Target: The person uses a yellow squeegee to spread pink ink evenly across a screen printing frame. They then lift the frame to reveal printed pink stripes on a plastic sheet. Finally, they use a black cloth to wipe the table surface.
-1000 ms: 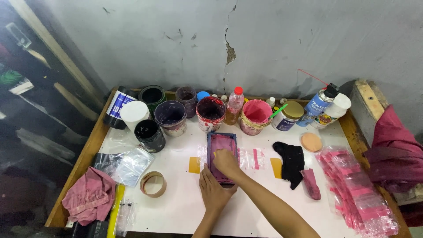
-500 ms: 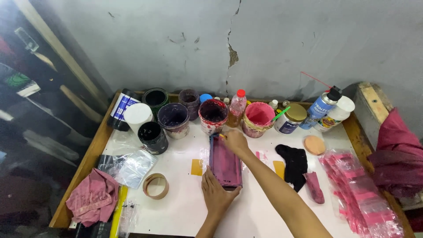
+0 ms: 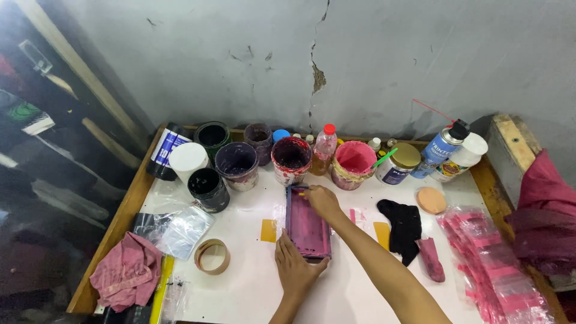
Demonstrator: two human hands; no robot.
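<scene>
2 hands rest on 1 small pink-stained screen frame (image 3: 307, 225), which lies flat on the white counter (image 3: 252, 288) just below the centre of the picture. The frame's long axis runs from its near end, toward the lower edge of the picture, to its far end, toward the row of pots. The left hand (image 3: 295, 269) lies at the near end, palm down, fingers spread over the lower rim; the grip there is a flat press, not a closed clasp. The right hand (image 3: 322, 201) sits at the far, upper-right corner with its fingers curled over the rim; whether it pinches a tool there I cannot tell, since the fingers hide what is beneath. So each hand has 1 end of the frame, and the right arm crosses the lower right of the picture to reach it.

Beside the frame, 2 yellow tabs lie on the counter, 1 at its left (image 3: 269, 230) and 1 at its right (image 3: 382, 235). A black cloth (image 3: 403, 226) lies further right, and a heap of pink plastic packets (image 3: 495, 264) sits at the lower right. Above the frame stands a pot with dark red ink (image 3: 291, 159) and a pink pot (image 3: 354, 163). A tape roll (image 3: 212, 256) and a pink rag (image 3: 127, 277) lie at the lower left.
</scene>
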